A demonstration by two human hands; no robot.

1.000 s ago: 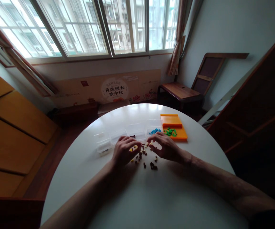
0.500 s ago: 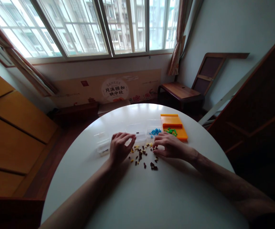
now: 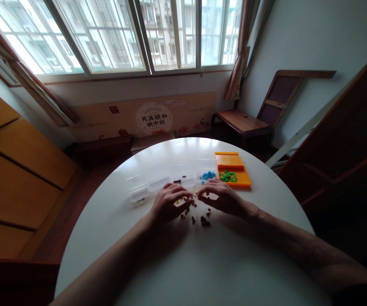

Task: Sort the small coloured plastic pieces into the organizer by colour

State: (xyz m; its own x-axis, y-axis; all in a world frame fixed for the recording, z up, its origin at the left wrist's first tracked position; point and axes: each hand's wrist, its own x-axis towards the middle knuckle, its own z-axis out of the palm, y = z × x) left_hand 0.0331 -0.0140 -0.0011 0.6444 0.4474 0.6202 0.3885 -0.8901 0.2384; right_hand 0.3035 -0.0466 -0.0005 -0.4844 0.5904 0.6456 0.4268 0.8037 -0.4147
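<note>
Small dark brown and yellow toy bricks (image 3: 193, 220) lie scattered on the white round table, around and below my fingertips. My left hand (image 3: 168, 203) reaches in from the left, its thumb and index fingertips close together over the pile. Facing it, my right hand (image 3: 226, 197) has its thumb and fingers curled into a pinch at the pile's back edge. Any brick between either set of fingertips is too small to make out. Behind my left hand, a clear plastic box (image 3: 188, 182) holds a couple of dark pieces.
Another clear box (image 3: 200, 176) holds blue bricks (image 3: 208, 175). Green bricks (image 3: 228, 176) lie on an orange tray (image 3: 242, 180) at the right. Further clear boxes (image 3: 139, 194) stand at the left. Beyond the table are a wooden chair (image 3: 244, 121) and a window.
My left hand has moved right and down from the clear box to the pile. A dark bar now shows in that box. My right hand has shifted slightly left, bringing the fingertips close together.
</note>
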